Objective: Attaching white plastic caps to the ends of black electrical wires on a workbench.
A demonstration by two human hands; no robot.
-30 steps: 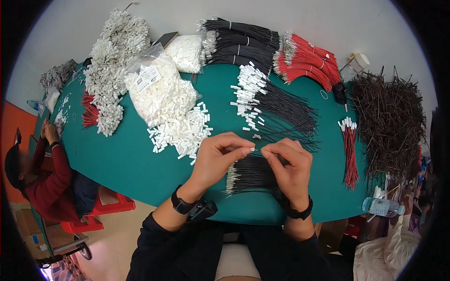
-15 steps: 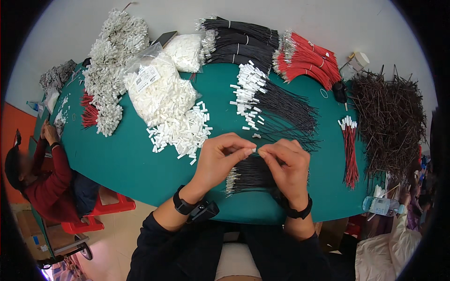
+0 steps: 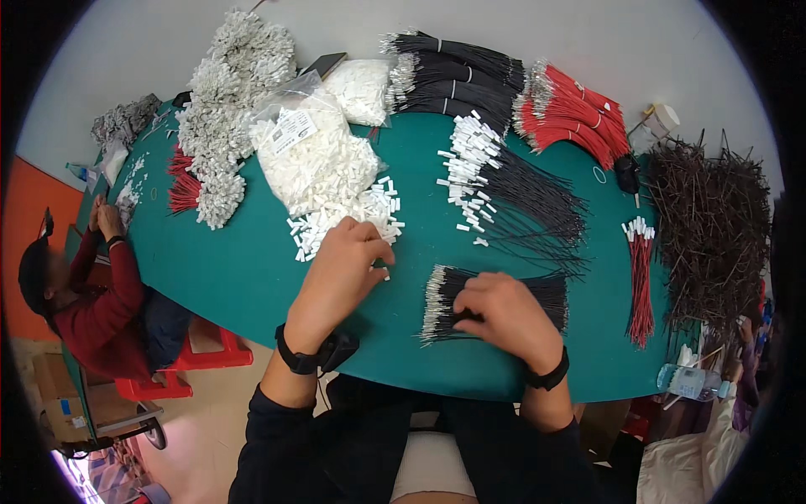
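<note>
My left hand [image 3: 342, 262] lies at the near edge of a scatter of loose white plastic connectors [image 3: 344, 220] on the green table [image 3: 235, 269], fingers curled down onto them; whether a piece is pinched is hidden. My right hand [image 3: 504, 315] rests on a bundle of short black wires [image 3: 443, 296] with bare metal ends pointing left, its fingers closed around some of the strands. Both wrists wear black bands.
A clear bag of white connectors [image 3: 315, 155] sits beyond the left hand. Black wires with white connectors fitted [image 3: 512, 185] lie in the middle, red wire bundles [image 3: 571, 113] and a brown wire heap [image 3: 714, 218] to the right. Another person in red [image 3: 101, 294] sits at the left.
My hands were together above the black bundle. They have parted: the left hand went left to the loose connectors, the right hand dropped onto the black wires.
</note>
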